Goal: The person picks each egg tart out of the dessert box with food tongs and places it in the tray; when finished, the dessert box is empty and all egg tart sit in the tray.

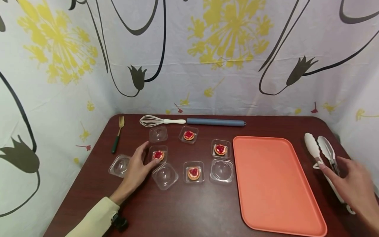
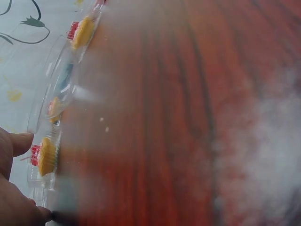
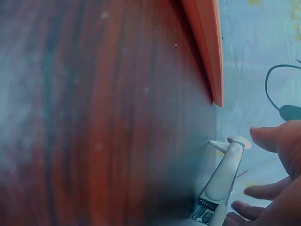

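Around a small clear plastic box with a red-topped tart (image 1: 158,155), my left hand (image 1: 137,169) spreads its thumb and fingers. The thumb overlaps the box's near right corner, and the index fingertip lies by its far left corner. In the left wrist view, the thumb (image 2: 21,143) is above the tart box (image 2: 46,157), with a fingertip low beside it. At the right, my right hand (image 1: 352,184), slightly blurred, is over a pair of white-handled tongs (image 1: 314,149). Its thumb and fingers stand apart beside the tongs (image 3: 223,174) in the right wrist view, not closed round them.
Tarts in clear boxes (image 1: 193,173) stand mid-table, with hinged-looking lids (image 1: 222,170) opened out. An orange tray (image 1: 275,184) lies left of the tongs. Along the back are a whisk (image 1: 152,121) and a blue rolling pin (image 1: 216,122); a gold fork (image 1: 118,135) lies far left.
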`<state>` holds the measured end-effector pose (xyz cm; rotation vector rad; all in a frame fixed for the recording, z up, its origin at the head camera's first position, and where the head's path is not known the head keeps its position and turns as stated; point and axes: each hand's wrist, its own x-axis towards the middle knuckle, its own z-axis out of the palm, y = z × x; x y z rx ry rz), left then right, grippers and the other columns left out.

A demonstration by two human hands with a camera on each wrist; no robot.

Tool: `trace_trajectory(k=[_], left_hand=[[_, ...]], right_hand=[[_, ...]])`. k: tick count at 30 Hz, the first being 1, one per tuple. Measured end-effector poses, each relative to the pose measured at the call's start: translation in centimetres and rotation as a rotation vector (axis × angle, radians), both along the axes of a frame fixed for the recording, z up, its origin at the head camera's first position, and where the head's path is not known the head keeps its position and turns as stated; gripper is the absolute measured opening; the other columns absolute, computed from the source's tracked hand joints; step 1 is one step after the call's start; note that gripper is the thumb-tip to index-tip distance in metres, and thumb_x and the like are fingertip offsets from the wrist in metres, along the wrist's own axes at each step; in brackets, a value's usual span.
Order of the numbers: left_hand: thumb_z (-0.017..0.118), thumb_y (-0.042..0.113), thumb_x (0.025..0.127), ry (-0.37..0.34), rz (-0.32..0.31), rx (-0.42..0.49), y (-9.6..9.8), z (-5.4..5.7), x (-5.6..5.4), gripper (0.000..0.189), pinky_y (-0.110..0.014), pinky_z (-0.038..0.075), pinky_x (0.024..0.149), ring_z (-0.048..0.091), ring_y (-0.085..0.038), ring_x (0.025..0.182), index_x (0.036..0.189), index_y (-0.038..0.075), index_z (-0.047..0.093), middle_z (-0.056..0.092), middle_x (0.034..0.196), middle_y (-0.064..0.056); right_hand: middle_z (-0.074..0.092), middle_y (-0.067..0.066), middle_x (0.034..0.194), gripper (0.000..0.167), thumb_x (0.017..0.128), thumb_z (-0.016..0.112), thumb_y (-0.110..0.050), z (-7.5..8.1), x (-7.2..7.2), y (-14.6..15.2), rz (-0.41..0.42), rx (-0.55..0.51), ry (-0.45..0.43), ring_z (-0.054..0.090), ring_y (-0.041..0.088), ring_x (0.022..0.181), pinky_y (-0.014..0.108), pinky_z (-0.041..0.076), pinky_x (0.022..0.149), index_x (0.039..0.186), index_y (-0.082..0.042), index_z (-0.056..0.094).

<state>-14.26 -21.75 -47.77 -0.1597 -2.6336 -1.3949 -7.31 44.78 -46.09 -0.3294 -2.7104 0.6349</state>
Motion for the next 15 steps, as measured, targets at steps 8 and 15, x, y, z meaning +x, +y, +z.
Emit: trace_trajectory(k=[8,15], left_hand=[[0.091,0.024,0.094,-0.049,-0.023,-0.044,-0.03,-0.15,0.14,0.092,-0.053,0.038,0.128,0.045,-0.039,0.156,0.167,-0.002,0.041,0.052,0.165,-0.023],[0.092,0.023,0.093,-0.038,-0.056,-0.098,-0.15,-0.53,0.00,0.092,-0.057,0.036,0.128,0.047,-0.041,0.155,0.165,-0.005,0.042,0.056,0.162,-0.022]], right_hand=[[0.055,0.054,0.116,0.078,0.101,0.077,-0.044,-0.57,-0.37,0.63,-0.037,0.040,-0.103,0.056,0.067,0.102,0.075,0.046,0.086,0.127,0.027,0.056],[0.062,0.050,0.106,0.084,0.099,0.079,-0.050,-0.85,-0.54,0.99,-0.063,0.049,-0.168,0.063,0.062,0.089,0.069,0.050,0.071,0.120,0.028,0.056]])
